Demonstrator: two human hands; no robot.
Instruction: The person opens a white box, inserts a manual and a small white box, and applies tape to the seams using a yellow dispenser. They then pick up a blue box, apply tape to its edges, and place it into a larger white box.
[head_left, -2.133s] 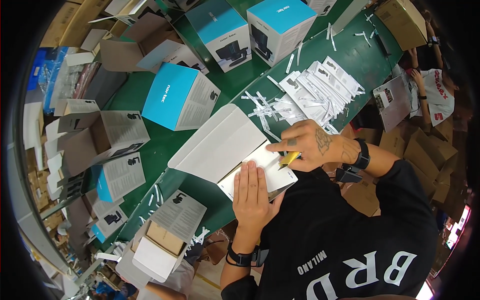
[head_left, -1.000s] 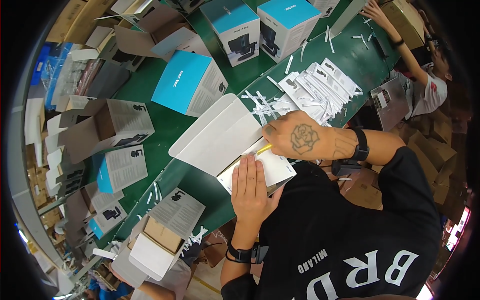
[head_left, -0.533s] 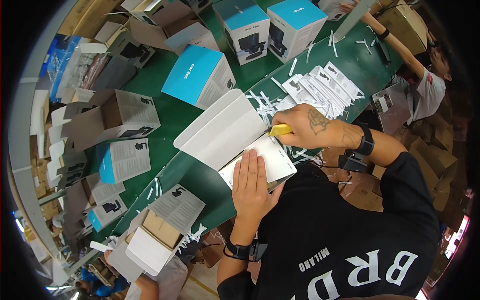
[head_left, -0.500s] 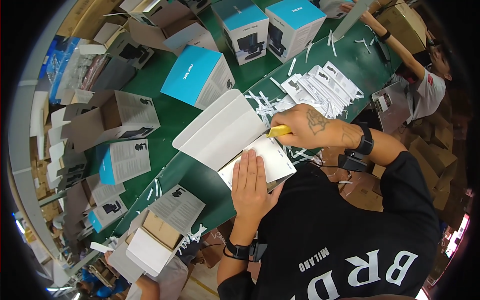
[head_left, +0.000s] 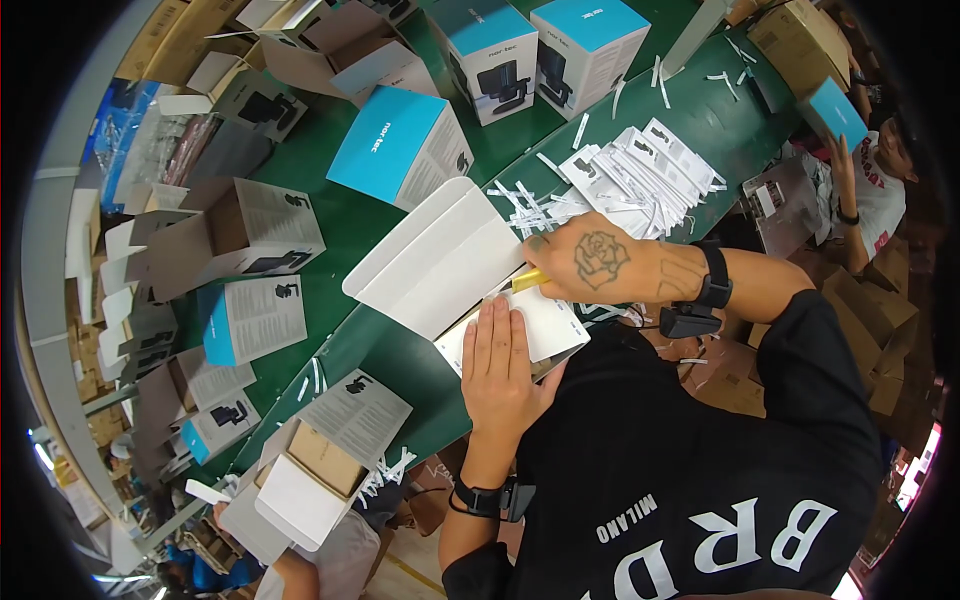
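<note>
In front of me is a carton with a wide white flap (head_left: 430, 262) standing open on its far-left side. My left hand (head_left: 502, 358) lies flat on the carton's white top panel (head_left: 550, 328), fingers stretched and close together. In my right hand (head_left: 585, 262) is a yellow-handled cutter (head_left: 530, 280), fingers wrapped round it. The cutter is at the crease between flap and panel, just beyond my left fingertips. Its blade is hidden from view. A wrist strap with a small black device is on each forearm.
Beyond my right hand lie a pile of printed leaflets (head_left: 640, 170) and scattered white strips (head_left: 525, 210). Blue-topped cartons (head_left: 400, 145) stand across the green table (head_left: 370, 350). Another person's open carton (head_left: 320, 465) is at lower left; a co-worker at right holds a blue box (head_left: 835, 110).
My right hand and the cutter have moved left along the crease, toward my left fingertips. My left hand stays in place. At right, the co-worker has lifted a blue box off the table.
</note>
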